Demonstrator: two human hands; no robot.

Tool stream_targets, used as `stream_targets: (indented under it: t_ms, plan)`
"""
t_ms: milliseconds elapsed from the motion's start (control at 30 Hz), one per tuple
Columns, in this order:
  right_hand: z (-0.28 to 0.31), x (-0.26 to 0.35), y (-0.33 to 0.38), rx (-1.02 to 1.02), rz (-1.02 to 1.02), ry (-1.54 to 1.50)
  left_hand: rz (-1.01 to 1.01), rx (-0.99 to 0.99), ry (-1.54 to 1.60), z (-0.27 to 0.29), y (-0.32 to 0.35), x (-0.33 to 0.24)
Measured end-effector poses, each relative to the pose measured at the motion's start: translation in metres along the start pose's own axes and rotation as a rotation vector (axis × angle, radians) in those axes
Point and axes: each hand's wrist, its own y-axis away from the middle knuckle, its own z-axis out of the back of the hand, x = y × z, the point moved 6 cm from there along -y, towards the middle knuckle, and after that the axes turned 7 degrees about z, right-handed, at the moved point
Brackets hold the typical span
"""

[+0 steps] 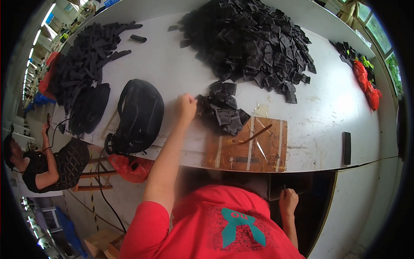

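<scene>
My left hand [186,107] is over the white table with its fingers closed, at the left edge of a small heap of black fabric pieces [224,108]. Whether a piece is between the fingertips cannot be made out. Below the table edge, my right hand [289,202] is closed beside a dark opening; a small dark tip shows above its fingers, too little to name. A brown wooden board [269,146] with pale strips lies in front of me, the small heap overlapping its upper left corner. On it rest a brown stick-like piece [258,134] and a thin shiny blade-like piece [261,150].
A large mound of black pieces [254,43] covers the table's far middle. Black strips [88,56] are piled at far left, near a black bag [140,114]. A black bar [346,148] and red bundle [366,86] lie right. A person [43,168] sits at left.
</scene>
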Motion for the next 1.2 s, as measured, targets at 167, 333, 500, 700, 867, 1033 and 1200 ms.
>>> stream_targets:
  t_ms: [167,333,500,700,867,1033,1200]
  plan:
    - [-0.046,-0.007,-0.002,0.139,-0.084,0.109,-0.060,-0.363,0.200,0.074,0.024,-0.025]
    - [0.011,0.112,-0.057,0.319,0.206,-0.462,0.080,0.377,0.701,0.084,0.099,-0.068]
    - [0.029,0.214,-0.096,0.524,0.012,-1.515,0.261,0.844,0.818,0.047,0.188,-0.101]
    - [0.020,0.225,-0.117,0.521,-0.305,-1.961,0.525,0.838,1.390,0.038,0.211,-0.108]
    - [0.018,0.223,-0.114,0.562,-0.276,-1.969,0.484,0.864,1.314,0.036,0.212,-0.106]
    - [0.011,0.218,-0.112,0.550,-0.318,-1.932,0.436,0.834,1.231,0.035,0.210,-0.102]
    - [0.046,0.206,-0.121,-0.113,0.132,-0.710,0.290,0.661,0.918,0.042,0.206,-0.100]
